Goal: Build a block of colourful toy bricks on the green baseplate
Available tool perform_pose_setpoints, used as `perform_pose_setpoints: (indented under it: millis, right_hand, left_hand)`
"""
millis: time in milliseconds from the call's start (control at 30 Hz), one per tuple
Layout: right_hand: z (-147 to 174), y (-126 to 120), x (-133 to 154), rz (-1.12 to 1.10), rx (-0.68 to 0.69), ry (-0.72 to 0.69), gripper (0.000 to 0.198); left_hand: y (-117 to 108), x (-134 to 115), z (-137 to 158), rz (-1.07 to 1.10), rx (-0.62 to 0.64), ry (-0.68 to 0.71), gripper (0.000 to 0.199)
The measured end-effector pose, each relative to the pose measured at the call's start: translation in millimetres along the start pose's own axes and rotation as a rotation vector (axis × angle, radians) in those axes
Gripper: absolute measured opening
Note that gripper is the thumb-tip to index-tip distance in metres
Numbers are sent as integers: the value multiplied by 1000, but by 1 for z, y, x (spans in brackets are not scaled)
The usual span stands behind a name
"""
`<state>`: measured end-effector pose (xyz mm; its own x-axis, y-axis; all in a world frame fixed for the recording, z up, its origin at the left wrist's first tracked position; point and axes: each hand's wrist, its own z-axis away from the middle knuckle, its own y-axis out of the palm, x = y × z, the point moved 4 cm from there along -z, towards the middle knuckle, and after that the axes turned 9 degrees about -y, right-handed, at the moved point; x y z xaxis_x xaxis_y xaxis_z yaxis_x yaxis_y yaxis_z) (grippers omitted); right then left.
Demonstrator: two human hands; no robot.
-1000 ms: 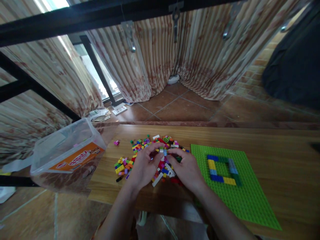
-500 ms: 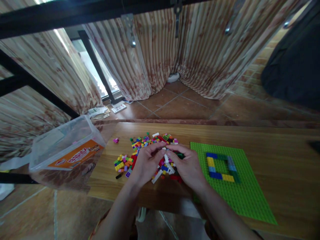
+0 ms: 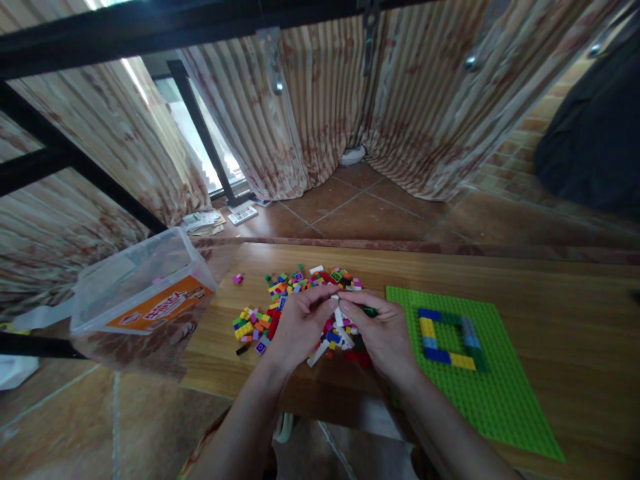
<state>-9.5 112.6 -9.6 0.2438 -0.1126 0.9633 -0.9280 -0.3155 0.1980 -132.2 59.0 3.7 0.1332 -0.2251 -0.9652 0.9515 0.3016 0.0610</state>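
Observation:
Above a pile of mixed building bricks (image 3: 287,285), my left hand (image 3: 306,325) and my right hand (image 3: 379,328) meet at the fingertips. Between them they pinch a small white brick (image 3: 336,300), mostly covered by the thumbs and forefingers. Longer white bricks (image 3: 319,353) lie in the pile just beneath the hands. To the right, a green baseplate (image 3: 505,400) rests on the table and bears a square ring of blue, yellow, green and grey bricks (image 3: 463,361). Part of the pile is hidden behind my hands.
The wooden table (image 3: 565,313) stretches to the right. A clear plastic box (image 3: 135,267) with an orange label stands off its left end. A lone pink brick (image 3: 237,279) lies near the far left corner. Curtains (image 3: 320,113) hang beyond, and a dark object (image 3: 595,140) stands at the right.
The whole view has shifted slightly, so everything appears a little further right. Both hands stay together over the pile, still pinching the small white brick.

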Motion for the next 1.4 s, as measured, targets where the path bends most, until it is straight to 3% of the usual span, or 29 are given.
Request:
perform_pose_setpoints:
  millis: [300, 367, 533, 633, 767, 900, 1000, 1233, 1400]
  right_hand:
    - [1, -3, -10, -137, -70, 258, 25]
    - [-1, -6, -11, -34, -52, 211, 24]
    - [-4, -7, -4, 436, 135, -93, 15]
    - [0, -3, 0, 514, 207, -187, 20]
    - [2, -2, 1, 466, 231, -131, 23]
    - [2, 1, -1, 445, 317, -56, 22]
    - [2, 1, 0, 469, 294, -52, 18]
    - [7, 7, 8, 712, 293, -268, 17]
    - [5, 5, 2, 802, 355, -290, 18]
  left_hand:
    - [-3, 0, 1, 184, -21, -85, 33]
    - [-7, 0, 0, 206, -47, -96, 31]
    - [-13, 1, -2, 242, -78, -114, 29]
    - [-16, 1, -4, 194, -148, -104, 25]
    - [-20, 1, -6, 105, -251, -63, 23]
    - [-16, 0, -5, 50, -219, -68, 29]
    - [-12, 1, -3, 47, -203, -86, 31]
    - [-12, 7, -8, 74, -267, -109, 27]
    - [-17, 2, -7, 94, -317, -109, 24]
